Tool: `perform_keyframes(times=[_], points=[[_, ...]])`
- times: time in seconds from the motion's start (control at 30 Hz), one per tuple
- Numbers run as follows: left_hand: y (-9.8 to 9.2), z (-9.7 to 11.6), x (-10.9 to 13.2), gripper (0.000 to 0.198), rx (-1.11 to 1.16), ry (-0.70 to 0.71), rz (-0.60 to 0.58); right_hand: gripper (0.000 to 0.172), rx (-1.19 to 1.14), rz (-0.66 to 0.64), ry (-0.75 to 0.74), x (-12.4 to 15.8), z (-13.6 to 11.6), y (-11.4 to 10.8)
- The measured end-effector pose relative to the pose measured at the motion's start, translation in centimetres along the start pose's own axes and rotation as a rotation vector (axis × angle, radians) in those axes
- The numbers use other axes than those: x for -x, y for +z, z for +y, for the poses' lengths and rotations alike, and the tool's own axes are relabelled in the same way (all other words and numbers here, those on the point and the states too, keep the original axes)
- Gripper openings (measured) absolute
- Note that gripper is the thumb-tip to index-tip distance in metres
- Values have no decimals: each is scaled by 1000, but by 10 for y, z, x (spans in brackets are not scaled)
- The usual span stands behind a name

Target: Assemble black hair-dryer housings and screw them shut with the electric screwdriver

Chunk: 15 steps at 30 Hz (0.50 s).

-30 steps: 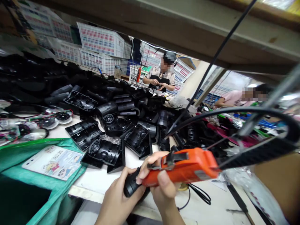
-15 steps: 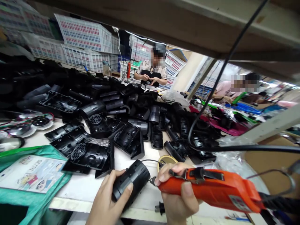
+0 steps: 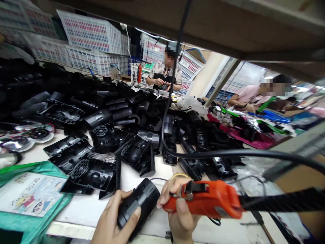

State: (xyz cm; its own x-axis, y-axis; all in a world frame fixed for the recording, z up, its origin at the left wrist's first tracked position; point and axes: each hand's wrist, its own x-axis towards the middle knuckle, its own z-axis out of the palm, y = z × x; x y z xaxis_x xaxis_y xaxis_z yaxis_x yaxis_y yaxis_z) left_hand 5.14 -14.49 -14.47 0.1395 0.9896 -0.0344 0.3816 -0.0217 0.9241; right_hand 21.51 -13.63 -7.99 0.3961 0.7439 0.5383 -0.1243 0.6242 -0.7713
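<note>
A black cylindrical plastic housing [image 3: 139,207] lies tilted in my left hand [image 3: 114,217], thumb on its near side and fingers round the back. My right hand [image 3: 179,206] is wrapped round an orange electric screwdriver [image 3: 203,199], which points left at the housing's right end. Fingers hide the screwdriver's tip, so whether it touches the housing cannot be seen. A thin dark wire [image 3: 158,179] runs behind the housing towards a yellow ring-shaped rim [image 3: 180,175], partly covered by my right hand.
Black plastic shells [image 3: 93,171] are heaped across the white bench [image 3: 73,213]. A green bag [image 3: 61,203] lies at left. A thick black cable [image 3: 228,154] crosses in front, under an overhead shelf [image 3: 218,30]. Two co-workers sit beyond, one person [image 3: 165,73] handling a small dark part.
The screwdriver has swung so its rear end points more towards me and sits further left. The hanging cable appears further left. Both hands keep their hold.
</note>
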Motion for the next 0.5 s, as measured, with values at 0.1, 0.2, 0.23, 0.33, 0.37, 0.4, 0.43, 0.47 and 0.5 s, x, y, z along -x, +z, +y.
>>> perform_keyframes(times=[0.1, 0.2, 0.23, 0.33, 0.37, 0.4, 0.43, 0.47, 0.5], points=[[-3, -4, -2, 39, -44, 19, -72, 17, -9, 24, -27, 0, 2, -1], [-6, -9, -6, 40, -73, 20, -115, 16, 0, 64, 20, -1, -2, -1], [-6, -9, -6, 40, -75, 15, -114, 17, 12, 82, 36, -2, -7, -1], [-3, -5, -7, 41, -81, 6, -94, 20, 34, 134, 20, 2, -25, 5], [-1, -3, -7, 41, -81, 3, -78, 23, 18, 153, -9, 5, -30, 7], [0, -1, -6, 41, -80, 3, -58, 26, -7, 168, -33, 11, -34, 9], [1, 1, -6, 40, -77, 6, -40, 28, -37, 175, -44, 17, -37, 11], [1, 2, -5, 40, -73, 10, -24, 29, -62, 173, -42, 23, -38, 12], [2, 3, -5, 40, -68, 14, -21, 30, -78, 150, -33, 29, -37, 12]])
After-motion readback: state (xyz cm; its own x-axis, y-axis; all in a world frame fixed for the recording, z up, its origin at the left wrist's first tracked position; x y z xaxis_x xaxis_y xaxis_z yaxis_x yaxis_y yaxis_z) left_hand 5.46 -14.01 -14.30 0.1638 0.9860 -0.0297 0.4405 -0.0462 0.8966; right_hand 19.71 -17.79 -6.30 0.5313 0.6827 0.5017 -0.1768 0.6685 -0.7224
